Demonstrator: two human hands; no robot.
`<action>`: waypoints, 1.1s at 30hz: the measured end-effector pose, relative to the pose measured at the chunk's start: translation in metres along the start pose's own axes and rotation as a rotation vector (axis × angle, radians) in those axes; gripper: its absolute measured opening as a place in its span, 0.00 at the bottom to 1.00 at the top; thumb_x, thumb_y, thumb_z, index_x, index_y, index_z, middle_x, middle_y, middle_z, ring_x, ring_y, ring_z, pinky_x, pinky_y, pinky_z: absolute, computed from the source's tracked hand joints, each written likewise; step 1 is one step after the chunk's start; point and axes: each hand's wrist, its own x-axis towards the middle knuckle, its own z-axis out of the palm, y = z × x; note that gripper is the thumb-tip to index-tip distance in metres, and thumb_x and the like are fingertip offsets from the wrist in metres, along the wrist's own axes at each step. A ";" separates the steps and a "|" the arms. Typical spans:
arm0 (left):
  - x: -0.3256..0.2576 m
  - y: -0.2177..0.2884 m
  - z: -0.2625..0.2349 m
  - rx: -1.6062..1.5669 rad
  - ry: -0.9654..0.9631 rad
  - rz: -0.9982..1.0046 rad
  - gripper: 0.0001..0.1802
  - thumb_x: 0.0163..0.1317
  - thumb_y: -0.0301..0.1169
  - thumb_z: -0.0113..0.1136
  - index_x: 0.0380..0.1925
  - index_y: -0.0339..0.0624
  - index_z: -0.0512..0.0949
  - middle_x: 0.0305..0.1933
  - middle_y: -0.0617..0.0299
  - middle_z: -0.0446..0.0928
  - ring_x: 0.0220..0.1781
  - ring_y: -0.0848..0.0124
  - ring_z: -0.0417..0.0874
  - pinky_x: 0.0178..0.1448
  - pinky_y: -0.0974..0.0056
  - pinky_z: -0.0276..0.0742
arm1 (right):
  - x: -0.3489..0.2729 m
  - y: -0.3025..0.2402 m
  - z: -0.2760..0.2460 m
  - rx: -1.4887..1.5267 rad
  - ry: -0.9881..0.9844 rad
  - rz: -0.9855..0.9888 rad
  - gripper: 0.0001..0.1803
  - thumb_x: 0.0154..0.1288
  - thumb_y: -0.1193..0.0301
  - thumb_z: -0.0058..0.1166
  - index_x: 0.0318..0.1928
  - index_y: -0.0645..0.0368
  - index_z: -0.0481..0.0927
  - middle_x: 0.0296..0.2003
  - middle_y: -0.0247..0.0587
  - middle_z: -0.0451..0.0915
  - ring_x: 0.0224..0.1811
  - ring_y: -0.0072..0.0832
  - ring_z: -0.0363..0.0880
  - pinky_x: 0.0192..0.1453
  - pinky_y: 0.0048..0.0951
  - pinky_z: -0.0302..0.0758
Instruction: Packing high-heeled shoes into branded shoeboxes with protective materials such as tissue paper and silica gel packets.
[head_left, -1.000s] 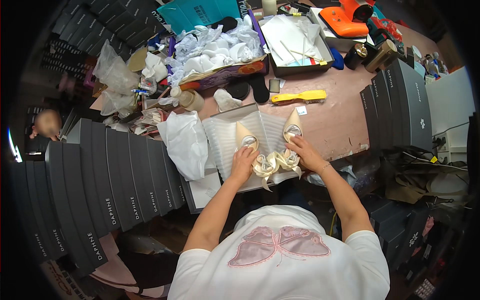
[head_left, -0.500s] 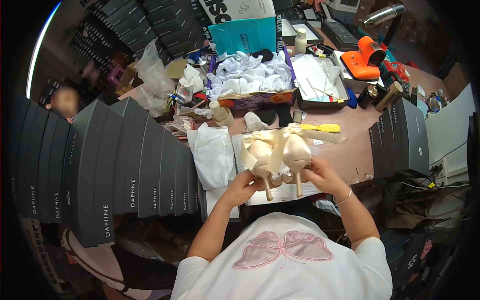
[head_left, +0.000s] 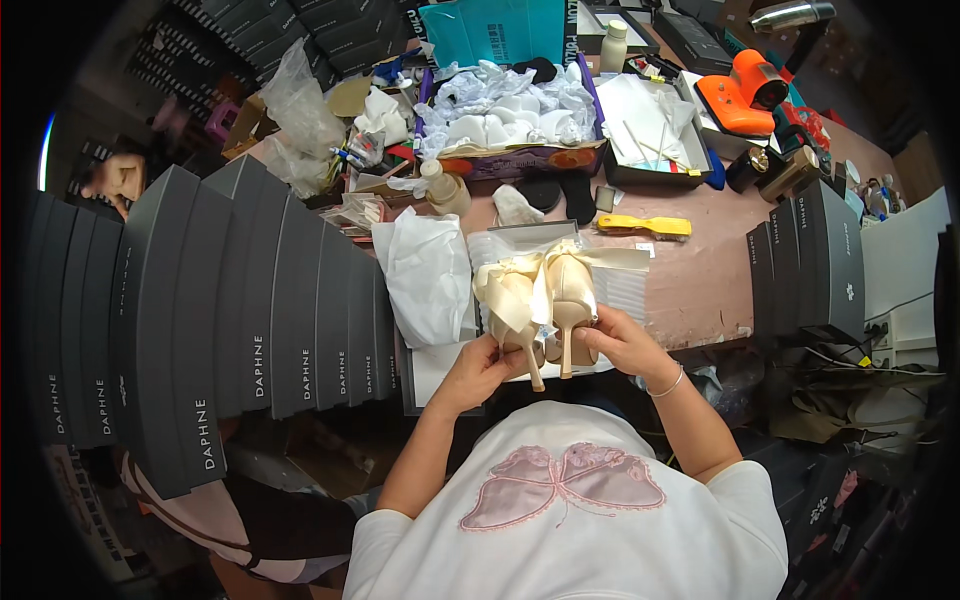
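Observation:
Two cream high-heeled shoes with ribbon bows are held side by side in front of me, their heels toward me. My left hand (head_left: 482,372) is closed on the left shoe (head_left: 508,305), and my right hand (head_left: 624,345) grips the right shoe (head_left: 572,290). The fingertips are partly hidden behind the shoes. Beneath them lie white wrapping paper (head_left: 622,290) and a grey box, its far edge (head_left: 525,238) showing. A white cloth-like bag (head_left: 425,275) rests just left of the shoes.
Tall rows of dark shoeboxes (head_left: 255,310) flank me on the left, and more boxes (head_left: 820,260) stand at right. Behind the shoes are a yellow-handled brush (head_left: 645,227), a plastic bottle (head_left: 445,188), a purple box (head_left: 525,165) of crumpled paper, and an orange device (head_left: 742,95). Someone is at far left.
Both shoes have moved slightly left and closer together, with my hands still on them. The brush behind them shows more fully. The whole view has shifted a little.

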 end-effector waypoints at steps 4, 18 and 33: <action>0.002 0.007 0.002 0.112 0.009 0.008 0.16 0.64 0.34 0.59 0.41 0.30 0.76 0.31 0.64 0.77 0.31 0.80 0.72 0.35 0.71 0.71 | -0.001 -0.004 0.005 0.096 0.045 -0.108 0.15 0.70 0.69 0.49 0.53 0.63 0.71 0.39 0.29 0.76 0.36 0.12 0.70 0.38 0.17 0.69; -0.003 0.043 0.018 0.492 0.243 0.089 0.13 0.59 0.31 0.58 0.36 0.31 0.72 0.28 0.44 0.76 0.28 0.50 0.78 0.34 0.55 0.73 | 0.036 0.040 -0.011 -0.307 0.335 -0.080 0.17 0.70 0.63 0.49 0.50 0.64 0.74 0.35 0.32 0.77 0.35 0.16 0.73 0.39 0.21 0.72; -0.010 0.020 0.018 0.709 0.295 0.340 0.10 0.55 0.25 0.56 0.38 0.32 0.74 0.32 0.46 0.75 0.34 0.49 0.79 0.38 0.53 0.74 | 0.007 -0.013 0.057 0.260 -0.100 0.036 0.17 0.73 0.63 0.44 0.42 0.66 0.77 0.33 0.33 0.77 0.34 0.17 0.73 0.41 0.18 0.74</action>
